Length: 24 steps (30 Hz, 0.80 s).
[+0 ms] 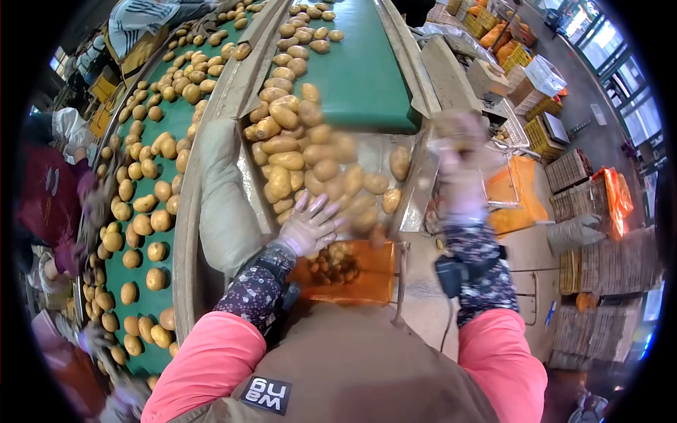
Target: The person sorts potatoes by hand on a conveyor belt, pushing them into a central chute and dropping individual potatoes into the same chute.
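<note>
We locate the left hand [310, 225], gloved, at the lower end of the metal chute [417, 185]. Its fingers are spread apart and the fingertips rest on the potatoes [303, 158], which lie heaped in the chute from the end of the green belt [363, 74] down to the hand. It grips none of them.

Directly below the left hand we note an orange sack [374, 257], open at the top, with small potatoes [335, 266] inside it.

The right hand [458, 151] is raised beside the right rim of the chute, above the level of the left hand. It is blurred, so we cannot tell whether its fingers are spread or closed, or whether it holds anything.

To the left of the chute runs a second belt [174, 121], covered with scattered potatoes. A co-worker [46, 194] in dark red stands at its far side. Stacked crates [568, 169] stand well apart on the right.
</note>
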Each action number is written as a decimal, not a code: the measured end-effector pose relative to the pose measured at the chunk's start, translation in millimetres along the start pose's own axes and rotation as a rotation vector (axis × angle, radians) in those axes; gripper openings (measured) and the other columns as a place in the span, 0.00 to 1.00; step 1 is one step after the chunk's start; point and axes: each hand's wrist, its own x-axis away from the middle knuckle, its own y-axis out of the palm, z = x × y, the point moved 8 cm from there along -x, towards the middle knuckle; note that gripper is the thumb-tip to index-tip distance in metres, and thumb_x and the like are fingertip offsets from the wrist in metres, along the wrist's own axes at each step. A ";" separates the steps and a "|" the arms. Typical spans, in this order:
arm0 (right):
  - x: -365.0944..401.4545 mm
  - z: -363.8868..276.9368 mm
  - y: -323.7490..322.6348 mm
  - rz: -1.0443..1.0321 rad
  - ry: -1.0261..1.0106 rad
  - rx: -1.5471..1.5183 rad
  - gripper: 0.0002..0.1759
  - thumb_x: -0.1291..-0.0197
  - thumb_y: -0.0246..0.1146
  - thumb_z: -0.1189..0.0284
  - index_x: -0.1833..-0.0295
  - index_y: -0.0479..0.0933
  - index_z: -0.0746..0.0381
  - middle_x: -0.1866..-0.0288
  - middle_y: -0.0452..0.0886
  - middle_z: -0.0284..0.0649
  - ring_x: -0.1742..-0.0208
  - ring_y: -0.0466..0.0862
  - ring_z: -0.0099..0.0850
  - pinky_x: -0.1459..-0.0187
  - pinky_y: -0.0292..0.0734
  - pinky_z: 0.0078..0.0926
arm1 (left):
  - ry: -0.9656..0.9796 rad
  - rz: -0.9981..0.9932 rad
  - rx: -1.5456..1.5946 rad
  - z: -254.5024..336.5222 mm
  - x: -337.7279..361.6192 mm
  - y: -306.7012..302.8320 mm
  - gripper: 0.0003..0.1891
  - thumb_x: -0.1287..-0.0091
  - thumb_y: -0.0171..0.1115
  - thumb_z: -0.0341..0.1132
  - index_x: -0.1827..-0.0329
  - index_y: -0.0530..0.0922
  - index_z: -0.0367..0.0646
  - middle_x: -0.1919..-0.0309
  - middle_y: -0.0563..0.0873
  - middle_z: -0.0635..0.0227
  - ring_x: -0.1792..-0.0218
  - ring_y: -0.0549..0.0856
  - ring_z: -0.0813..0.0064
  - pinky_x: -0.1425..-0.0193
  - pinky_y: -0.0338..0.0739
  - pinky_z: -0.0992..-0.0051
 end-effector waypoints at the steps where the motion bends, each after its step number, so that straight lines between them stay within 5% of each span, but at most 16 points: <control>1: -13.9 1.4 -46.5 0.225 -0.095 0.070 0.29 0.36 0.67 0.75 0.31 0.69 0.61 0.35 0.76 0.41 0.35 0.76 0.29 0.36 0.76 0.29 | 0.002 0.001 -0.001 1.0 -0.8 -3.4 0.23 0.33 0.61 0.50 0.36 0.79 0.60 0.25 0.68 0.68 0.25 0.66 0.54 0.24 0.52 0.37; 4: -73.3 -94.4 -154.3 0.443 -0.738 0.423 0.30 0.35 0.66 0.70 0.29 0.68 0.63 0.34 0.76 0.49 0.34 0.76 0.38 0.32 0.71 0.37 | 0.006 0.005 0.003 2.9 -4.4 -11.1 0.23 0.35 0.63 0.50 0.37 0.78 0.60 0.30 0.73 0.65 0.27 0.68 0.52 0.26 0.54 0.36; 5: -94.5 -105.8 -178.4 0.464 -0.790 0.621 0.31 0.34 0.66 0.69 0.29 0.67 0.64 0.34 0.76 0.52 0.33 0.76 0.40 0.30 0.70 0.39 | 0.004 0.004 0.011 2.5 -4.0 -10.5 0.23 0.35 0.63 0.50 0.37 0.78 0.59 0.29 0.72 0.65 0.27 0.68 0.52 0.26 0.54 0.36; 7: -123.7 -85.3 -195.7 0.496 -0.584 1.036 0.31 0.36 0.66 0.69 0.28 0.68 0.64 0.34 0.77 0.51 0.33 0.77 0.41 0.30 0.69 0.38 | 0.005 0.009 0.023 2.8 -6.1 -11.0 0.23 0.35 0.63 0.50 0.37 0.78 0.59 0.28 0.71 0.65 0.27 0.67 0.51 0.25 0.53 0.36; 9: -134.8 -40.0 -174.5 0.291 -0.579 0.882 0.30 0.37 0.65 0.74 0.29 0.69 0.66 0.35 0.78 0.49 0.35 0.78 0.41 0.33 0.73 0.34 | -0.006 -0.046 0.043 1.5 -9.2 -9.2 0.23 0.35 0.63 0.50 0.38 0.78 0.58 0.26 0.69 0.66 0.26 0.66 0.51 0.24 0.52 0.37; 10: -125.5 -14.4 -134.7 0.119 -0.210 0.520 0.32 0.40 0.66 0.74 0.29 0.70 0.64 0.33 0.77 0.49 0.33 0.77 0.43 0.31 0.70 0.37 | -0.008 -0.059 0.047 -0.1 -9.5 -8.2 0.23 0.35 0.63 0.50 0.38 0.78 0.58 0.26 0.69 0.66 0.26 0.65 0.51 0.24 0.52 0.37; 11: -111.6 4.4 -88.0 -0.054 -0.246 0.614 0.32 0.41 0.66 0.73 0.29 0.71 0.61 0.32 0.77 0.49 0.34 0.78 0.41 0.34 0.72 0.36 | -0.011 -0.079 0.054 0.9 -6.7 -6.5 0.23 0.35 0.63 0.50 0.37 0.78 0.58 0.26 0.68 0.66 0.25 0.65 0.51 0.23 0.52 0.37; 12: -82.1 19.0 -33.3 -0.173 0.020 0.435 0.29 0.41 0.65 0.74 0.31 0.73 0.61 0.34 0.78 0.47 0.34 0.79 0.39 0.36 0.74 0.36 | -0.011 -0.064 0.075 -0.7 -4.0 -1.6 0.24 0.36 0.64 0.50 0.36 0.77 0.59 0.25 0.67 0.66 0.25 0.65 0.51 0.23 0.51 0.37; 13: -58.3 13.4 22.1 -0.331 -0.225 0.489 0.27 0.42 0.64 0.76 0.35 0.76 0.60 0.38 0.80 0.47 0.35 0.79 0.39 0.37 0.76 0.37 | -0.015 -0.071 0.062 -1.8 -3.8 -0.4 0.24 0.36 0.64 0.51 0.36 0.77 0.59 0.25 0.66 0.66 0.25 0.64 0.51 0.23 0.50 0.37; 15: -0.5 19.9 112.6 -0.512 -0.403 0.315 0.23 0.44 0.63 0.78 0.40 0.80 0.60 0.40 0.81 0.46 0.37 0.80 0.42 0.35 0.75 0.39 | -0.019 -0.088 0.039 -0.9 -4.2 1.9 0.24 0.37 0.64 0.51 0.37 0.78 0.59 0.24 0.65 0.66 0.24 0.62 0.51 0.23 0.49 0.37; 18: 41.6 19.6 211.9 -0.753 -0.277 0.178 0.24 0.43 0.63 0.76 0.38 0.79 0.60 0.37 0.80 0.46 0.33 0.77 0.43 0.29 0.69 0.40 | -0.024 -0.149 0.067 0.3 -9.3 -1.7 0.27 0.40 0.65 0.51 0.36 0.77 0.60 0.27 0.67 0.64 0.26 0.64 0.52 0.24 0.51 0.37; 24: 27.9 12.3 305.6 -0.651 -0.477 0.399 0.26 0.42 0.61 0.71 0.35 0.78 0.55 0.31 0.76 0.44 0.30 0.74 0.42 0.31 0.69 0.42 | -0.128 -0.150 0.142 -10.1 -6.8 9.5 0.28 0.35 0.57 0.49 0.32 0.74 0.52 0.30 0.73 0.62 0.26 0.65 0.54 0.23 0.53 0.43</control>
